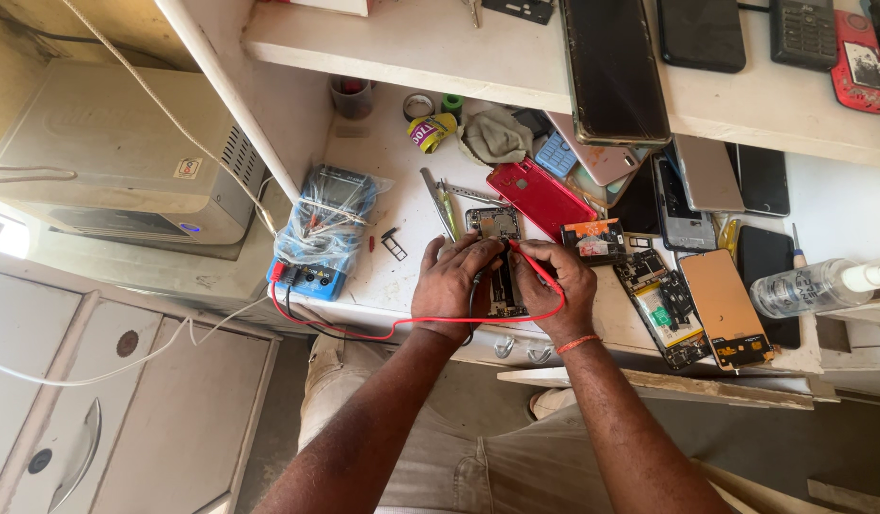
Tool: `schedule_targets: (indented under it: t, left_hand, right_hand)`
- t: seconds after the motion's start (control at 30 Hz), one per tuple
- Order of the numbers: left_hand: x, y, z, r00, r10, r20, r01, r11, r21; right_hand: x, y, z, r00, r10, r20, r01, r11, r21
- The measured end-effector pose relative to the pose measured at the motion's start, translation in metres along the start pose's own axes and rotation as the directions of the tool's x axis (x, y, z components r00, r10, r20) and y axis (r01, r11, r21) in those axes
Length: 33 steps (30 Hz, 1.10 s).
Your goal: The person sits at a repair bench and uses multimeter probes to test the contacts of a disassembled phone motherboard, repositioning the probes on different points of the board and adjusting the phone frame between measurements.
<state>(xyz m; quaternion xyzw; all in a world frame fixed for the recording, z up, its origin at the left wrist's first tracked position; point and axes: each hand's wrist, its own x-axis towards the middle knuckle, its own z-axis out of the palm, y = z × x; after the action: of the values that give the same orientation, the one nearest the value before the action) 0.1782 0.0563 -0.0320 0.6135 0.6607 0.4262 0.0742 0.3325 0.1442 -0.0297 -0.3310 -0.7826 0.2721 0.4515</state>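
Note:
An opened phone with its circuit board exposed (494, 228) lies on the white workbench (392, 143). My left hand (451, 281) rests on the phone's left side and seems to pinch a dark probe against the board. My right hand (554, 286) grips a red probe (528, 257) whose tip touches the board near the top. Its red lead (392, 328) loops under both wrists to a blue multimeter (321, 233) wrapped in clear plastic at the bench's left edge.
A red phone back (540, 195), several dismantled phones and screens (721, 305) crowd the right side. Tweezers (440, 205), tape rolls (430, 128), a clear bottle (807, 286) and a SIM tray (394, 245) lie around. A shelf above (745, 105) holds more phones. A grey box (107, 162) stands left.

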Motion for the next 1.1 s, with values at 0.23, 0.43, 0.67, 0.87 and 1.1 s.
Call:
schedule_targets:
  t: [0.23, 0.43, 0.67, 0.87, 1.1]
  left_hand:
    - [0.0001, 0.0021, 0.0021, 0.999, -0.032, -0.041, 0.033, 0.999, 0.021]
    - [0.0013, 0.0013, 0.0058, 0.99, -0.08, -0.118, 0.082, 0.996, 0.017]
    - [0.0006, 0.003, 0.0077, 0.984, -0.084, -0.159, 0.089, 0.996, 0.023]
    - [-0.0002, 0.0055, 0.0051, 0.984, -0.064, -0.168, 0.069, 0.997, 0.022]
    - [-0.0001, 0.0061, 0.0034, 0.984, -0.049, -0.172, 0.058, 0.997, 0.051]
  right_hand:
    - [-0.0009, -0.0006, 0.0014, 0.995, 0.085, -0.05, -0.085, 0.996, -0.009]
    - [-0.0012, -0.0006, 0.0023, 0.993, 0.111, -0.045, -0.112, 0.994, -0.001]
    - [-0.0016, -0.0016, 0.0013, 0.995, 0.083, -0.048, -0.084, 0.996, -0.02]
    - [-0.0017, -0.0022, 0.0004, 0.997, 0.068, -0.037, -0.069, 0.998, -0.014]
    - [-0.0031, -0.001, 0.0028, 0.996, 0.053, -0.077, -0.055, 0.998, -0.023]
